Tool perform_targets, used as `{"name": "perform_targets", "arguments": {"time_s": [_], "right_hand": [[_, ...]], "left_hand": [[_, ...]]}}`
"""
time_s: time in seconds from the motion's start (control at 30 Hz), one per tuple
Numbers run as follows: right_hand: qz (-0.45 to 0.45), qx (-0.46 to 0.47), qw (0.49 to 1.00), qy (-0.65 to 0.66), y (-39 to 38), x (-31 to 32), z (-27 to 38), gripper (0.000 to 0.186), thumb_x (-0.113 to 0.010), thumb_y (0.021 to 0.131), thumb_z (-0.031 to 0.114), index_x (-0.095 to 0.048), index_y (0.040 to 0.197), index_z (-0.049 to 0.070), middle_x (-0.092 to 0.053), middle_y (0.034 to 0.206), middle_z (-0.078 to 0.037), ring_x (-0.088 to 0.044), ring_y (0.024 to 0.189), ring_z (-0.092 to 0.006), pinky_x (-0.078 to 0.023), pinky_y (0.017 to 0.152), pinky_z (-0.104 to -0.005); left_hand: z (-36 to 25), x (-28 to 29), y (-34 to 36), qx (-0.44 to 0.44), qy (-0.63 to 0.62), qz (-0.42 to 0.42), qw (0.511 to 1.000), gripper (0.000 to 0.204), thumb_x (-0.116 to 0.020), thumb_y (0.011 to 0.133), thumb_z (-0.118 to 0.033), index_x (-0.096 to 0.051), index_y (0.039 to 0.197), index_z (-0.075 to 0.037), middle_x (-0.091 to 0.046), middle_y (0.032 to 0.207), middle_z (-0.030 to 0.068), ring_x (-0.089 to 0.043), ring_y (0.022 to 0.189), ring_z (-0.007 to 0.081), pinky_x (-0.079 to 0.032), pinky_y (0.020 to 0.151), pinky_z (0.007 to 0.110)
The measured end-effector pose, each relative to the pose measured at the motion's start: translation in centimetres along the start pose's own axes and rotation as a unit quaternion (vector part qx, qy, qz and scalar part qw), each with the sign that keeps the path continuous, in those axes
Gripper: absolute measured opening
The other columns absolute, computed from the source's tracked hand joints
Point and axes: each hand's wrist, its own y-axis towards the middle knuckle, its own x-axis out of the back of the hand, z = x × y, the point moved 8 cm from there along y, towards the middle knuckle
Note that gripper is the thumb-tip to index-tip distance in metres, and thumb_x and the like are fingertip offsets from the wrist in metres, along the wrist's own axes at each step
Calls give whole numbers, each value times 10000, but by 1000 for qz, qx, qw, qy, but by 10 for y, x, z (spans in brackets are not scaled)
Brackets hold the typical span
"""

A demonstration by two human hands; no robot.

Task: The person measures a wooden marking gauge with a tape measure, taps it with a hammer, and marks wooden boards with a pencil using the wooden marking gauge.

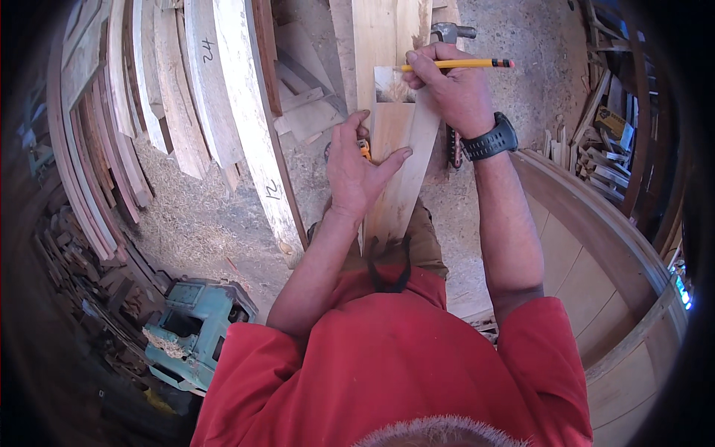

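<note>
Marking a pale board [398, 160] with a yellow pencil [458, 65] in a sawdust-strewn workshop.
From the head view, the right hand [447, 93] pinches the pencil, fingers closed round it, tip at the board's far end; the left hand [361, 167] lies flat and open on the board nearer in. A hammer [450, 32] rests beyond, curved planks [223, 97] lean far left, and a green machine [195, 328] sits near left.

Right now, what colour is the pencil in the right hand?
Yellow, with a dark tip end; the pencil shows in the head view.

Left hand [357, 167] flat on pale board [398, 160]; right hand [450, 89] holds yellow pencil [458, 65] at board's end.
</note>
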Motion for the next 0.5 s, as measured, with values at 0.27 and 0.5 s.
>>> {"name": "perform_targets", "arguments": {"time_s": [0.27,0.5], "right_hand": [[-5,5,1000,8,-5,1,-1,206,-695,987,197,-704,922,1,-728,747,-61,-689,688,-92,-544,648,-250],[76,-21,997,-4,-9,-3,3,201,-689,986,185,-682,877,16,-711,721,-36,-672,666,-84,-535,637,-249]], "left_hand": [[-4,1,1,-9,-2,0,1000,880,-955,662,-333,-524,1375,-52,-540,1051,117,-594,954,285,-527,858,405],[-6,2,1,-2,1,7,1000,871,-944,677,-347,-520,1371,-35,-547,1053,113,-594,967,274,-522,858,399]]}}
